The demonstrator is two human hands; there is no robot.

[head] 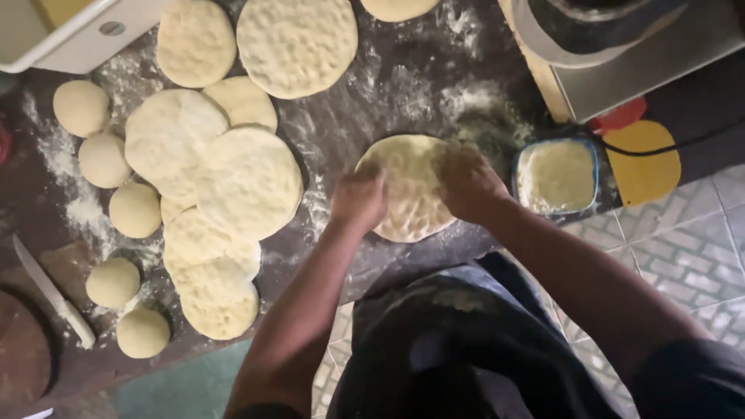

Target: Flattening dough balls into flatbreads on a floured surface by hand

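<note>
Left hand (358,199): floured, fingers curled, pressing the dough round's near-left edge.
Right hand (468,182): fingers bent down onto its right side.
Dough round (409,185): flat, dimpled, pale, on the floured dark table (365,116).
Tub (556,176): blue-rimmed, square, flour-filled, just right.

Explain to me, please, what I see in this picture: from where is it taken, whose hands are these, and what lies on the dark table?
The picture comes from one camera worn on a person's head, looking straight down, so the two arms belong to that person. The left hand and right hand both press on a flat round of dough on the floured dark table; nothing is lifted. To the left lie several flattened dough rounds, overlapping, and beside them five dough balls. A knife lies at the far left edge. Right of the hands stands a small blue-rimmed tub of flour, with a yellow disc next to it.
</note>
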